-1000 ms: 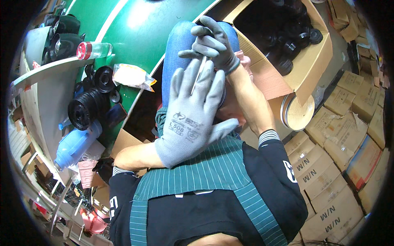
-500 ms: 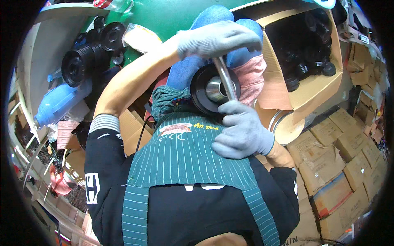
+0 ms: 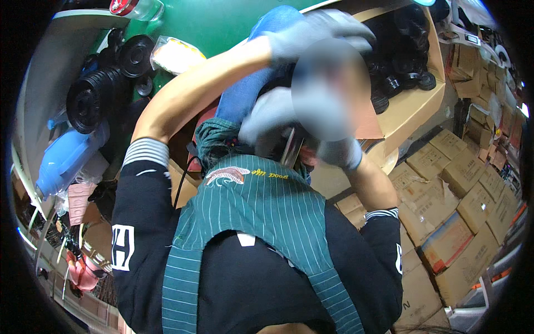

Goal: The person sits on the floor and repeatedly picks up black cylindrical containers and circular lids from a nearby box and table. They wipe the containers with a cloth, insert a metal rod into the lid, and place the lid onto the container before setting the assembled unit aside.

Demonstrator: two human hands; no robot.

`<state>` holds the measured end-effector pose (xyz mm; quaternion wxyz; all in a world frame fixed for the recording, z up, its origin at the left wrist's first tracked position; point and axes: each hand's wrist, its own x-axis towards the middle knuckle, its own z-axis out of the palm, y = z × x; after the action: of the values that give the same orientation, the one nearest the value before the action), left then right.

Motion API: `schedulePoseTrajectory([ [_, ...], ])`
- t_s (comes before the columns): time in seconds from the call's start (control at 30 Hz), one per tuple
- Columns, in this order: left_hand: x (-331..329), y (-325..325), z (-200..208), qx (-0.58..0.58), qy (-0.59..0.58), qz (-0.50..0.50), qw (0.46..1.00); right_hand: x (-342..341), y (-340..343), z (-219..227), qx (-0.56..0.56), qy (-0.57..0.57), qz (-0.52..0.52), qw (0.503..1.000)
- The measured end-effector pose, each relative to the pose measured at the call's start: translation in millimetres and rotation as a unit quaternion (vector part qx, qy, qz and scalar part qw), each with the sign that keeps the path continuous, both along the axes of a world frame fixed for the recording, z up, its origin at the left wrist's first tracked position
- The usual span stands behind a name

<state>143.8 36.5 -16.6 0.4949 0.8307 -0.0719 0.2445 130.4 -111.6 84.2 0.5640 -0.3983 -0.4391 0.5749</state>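
My left hand (image 3: pixel 317 34), in a grey glove, reaches across above my knees. Its fingers look stretched out but are smeared by motion, and a hazy patch covers the space below its palm. Nearer my body, my right hand (image 3: pixel 270 119), gloved in grey too, is strongly blurred and partly behind the same patch. Its finger shape does not show. A shiny metal bar (image 3: pixel 289 148) sticks out just below that hand, over the striped green apron (image 3: pixel 250 200). Whether the hand grips the bar cannot be made out. Beneath my hands, the black round part on my lap is mostly hidden.
On the right, an open cardboard box (image 3: pixel 414 114) holds several black parts. Flattened cartons (image 3: pixel 439 206) cover the floor beyond. Stacked black discs (image 3: pixel 92 100), a blue plastic bottle-like thing (image 3: pixel 69 158) and a white packet (image 3: pixel 175 54) are at the left. A red-capped clear jar (image 3: pixel 139 8) stands on the green surface.
My left hand has swung rightward. My right hand has gone from a closed grip on the metal bar to a blurred position farther up. The bar now shows lower, and the black round part is covered.
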Motion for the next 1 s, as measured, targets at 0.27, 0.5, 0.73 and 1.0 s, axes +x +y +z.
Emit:
schedulePoseTrajectory([
  [0.27, -146, -14, 199, 0.281, 0.262, 0.034, 0.923, 30, 33, -54, -0.076, 0.539, -0.196, 0.816],
  [0.5, -123, -115, 124, 0.439, 0.342, 0.239, 0.796, 26, 50, -71, -0.085, 0.516, -0.142, 0.841],
  [0.73, -131, -119, 94, 0.459, 0.367, 0.296, 0.753, 26, 47, -73, -0.08, 0.506, -0.131, 0.849],
  [1.0, -137, -115, 114, 0.446, 0.398, 0.291, 0.747, 41, 10, -155, -0.026, 0.375, -0.252, 0.892],
])
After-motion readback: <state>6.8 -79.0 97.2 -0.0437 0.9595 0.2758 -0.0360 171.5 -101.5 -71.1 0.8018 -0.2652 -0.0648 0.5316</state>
